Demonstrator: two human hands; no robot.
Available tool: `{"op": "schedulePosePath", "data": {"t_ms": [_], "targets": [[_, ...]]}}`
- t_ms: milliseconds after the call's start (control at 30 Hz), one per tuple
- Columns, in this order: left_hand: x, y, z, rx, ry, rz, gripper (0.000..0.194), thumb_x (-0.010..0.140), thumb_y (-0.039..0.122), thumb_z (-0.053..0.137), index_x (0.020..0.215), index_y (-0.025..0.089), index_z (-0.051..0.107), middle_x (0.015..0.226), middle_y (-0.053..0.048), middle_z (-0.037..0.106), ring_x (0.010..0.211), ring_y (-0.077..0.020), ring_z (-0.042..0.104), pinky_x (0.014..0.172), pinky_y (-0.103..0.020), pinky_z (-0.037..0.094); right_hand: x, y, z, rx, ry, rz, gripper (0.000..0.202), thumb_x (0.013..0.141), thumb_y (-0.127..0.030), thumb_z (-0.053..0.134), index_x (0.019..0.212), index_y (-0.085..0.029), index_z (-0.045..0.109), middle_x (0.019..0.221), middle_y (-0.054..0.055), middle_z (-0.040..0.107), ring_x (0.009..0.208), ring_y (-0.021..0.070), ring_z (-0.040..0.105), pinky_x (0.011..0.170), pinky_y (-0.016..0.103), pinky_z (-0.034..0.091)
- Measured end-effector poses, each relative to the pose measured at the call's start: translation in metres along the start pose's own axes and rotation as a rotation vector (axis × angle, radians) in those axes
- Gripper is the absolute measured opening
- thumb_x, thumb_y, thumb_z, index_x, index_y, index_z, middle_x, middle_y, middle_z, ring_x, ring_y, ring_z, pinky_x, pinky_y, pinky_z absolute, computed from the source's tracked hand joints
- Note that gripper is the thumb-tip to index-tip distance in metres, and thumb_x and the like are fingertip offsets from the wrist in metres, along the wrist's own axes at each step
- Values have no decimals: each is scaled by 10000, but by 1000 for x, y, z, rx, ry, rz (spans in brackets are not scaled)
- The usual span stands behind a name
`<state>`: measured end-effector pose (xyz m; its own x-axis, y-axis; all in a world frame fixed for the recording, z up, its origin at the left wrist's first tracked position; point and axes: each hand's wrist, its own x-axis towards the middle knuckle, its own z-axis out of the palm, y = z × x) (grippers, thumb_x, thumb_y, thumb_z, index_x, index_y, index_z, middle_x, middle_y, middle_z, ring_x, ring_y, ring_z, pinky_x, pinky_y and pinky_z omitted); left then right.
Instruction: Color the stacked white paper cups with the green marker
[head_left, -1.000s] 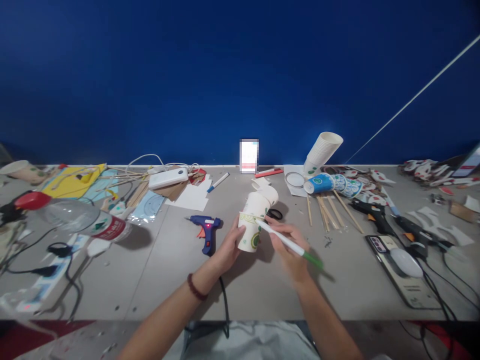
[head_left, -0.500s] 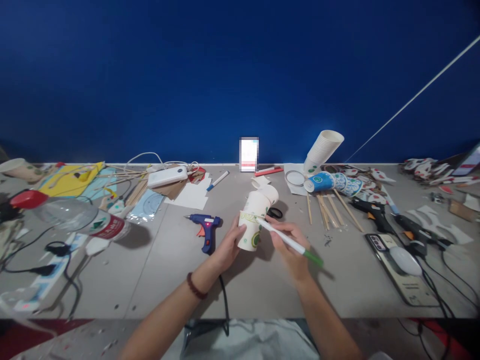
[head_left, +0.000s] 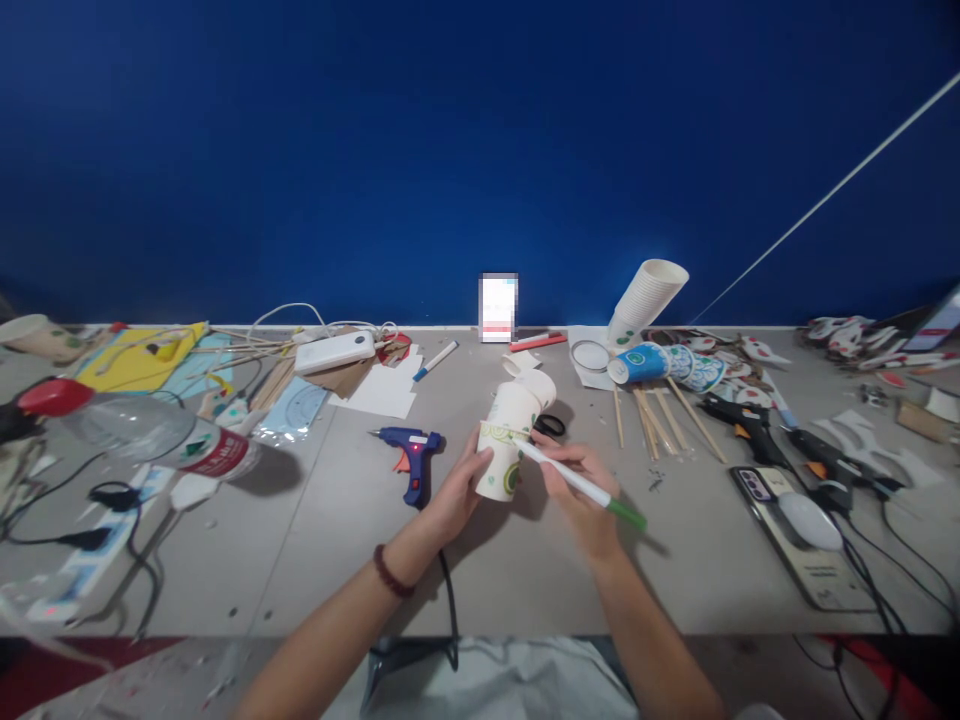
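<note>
My left hand (head_left: 456, 492) is wrapped round the near end of a bent row of joined paper cups (head_left: 498, 462), white with green print. The row tilts away from me and curves to the right at its far end. In my right hand (head_left: 586, 497) is a white marker with a green end (head_left: 574, 482), held like a pen. Its tip meets the side of the nearest cup, by the green pattern. Just left of my left hand lies a blue glue gun (head_left: 412, 457) with a red light on.
At the left are a plastic bottle (head_left: 150, 435) and a power strip (head_left: 112, 550). A leaning cup stack (head_left: 646, 300), blue-printed cups (head_left: 641, 363) and wooden sticks (head_left: 654, 425) lie right of centre. Black glue guns (head_left: 832, 462) and a phone (head_left: 806, 545) are far right.
Almost nothing differs. Both hands, the paper cups and the marker keep nearly the same position, with the marker tip still at the near cup.
</note>
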<state>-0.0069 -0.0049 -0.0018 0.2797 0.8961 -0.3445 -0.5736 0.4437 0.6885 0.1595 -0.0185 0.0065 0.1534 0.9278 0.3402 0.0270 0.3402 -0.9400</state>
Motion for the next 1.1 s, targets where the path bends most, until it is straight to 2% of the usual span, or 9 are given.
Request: {"op": "schedulePosePath", "data": {"t_ms": [167, 400, 633, 833, 1100], "targets": [[1, -1, -1, -12, -9, 22, 777, 819, 324, 708, 1508, 272, 351, 1364, -91, 612, 1151, -274, 611, 837, -331, 508, 0, 0, -1, -15, -10, 15, 64, 848, -290, 688, 860, -231, 664, 1026, 101, 798, 1074, 295, 736, 773, 384, 643], [1, 0, 0, -40, -20, 23, 754, 832, 303, 693, 1505, 279, 355, 1308, -92, 644, 1078, -262, 642, 824, -344, 520, -1, 2, -2, -10, -40, 14, 32, 863, -278, 669, 845, -255, 656, 990, 75, 795, 1125, 275, 713, 864, 386, 619], [1, 1, 3, -51, -23, 38, 754, 815, 303, 708, 1492, 266, 379, 1274, -94, 658, 1053, -262, 641, 820, -346, 512, -1, 3, -3, 20, -58, 28, 55, 851, -276, 681, 848, -224, 663, 1018, 104, 789, 1147, 298, 699, 912, 421, 594], [1, 1, 3, -27, -39, 44, 701, 819, 335, 699, 1459, 246, 426, 1211, -89, 674, 958, -243, 652, 778, -341, 510, 0, 0, -2, 34, -63, 64, 82, 842, -318, 689, 821, -241, 672, 1014, 101, 790, 1162, 308, 688, 922, 434, 588], [2, 0, 1, -13, -14, 46, 672, 818, 337, 695, 1435, 228, 452, 1257, -90, 656, 1014, -239, 631, 776, -319, 498, -1, 2, -4, 56, -116, 55, 50, 831, -273, 704, 832, -228, 682, 982, 103, 789, 1213, 316, 655, 1037, 507, 512]]}}
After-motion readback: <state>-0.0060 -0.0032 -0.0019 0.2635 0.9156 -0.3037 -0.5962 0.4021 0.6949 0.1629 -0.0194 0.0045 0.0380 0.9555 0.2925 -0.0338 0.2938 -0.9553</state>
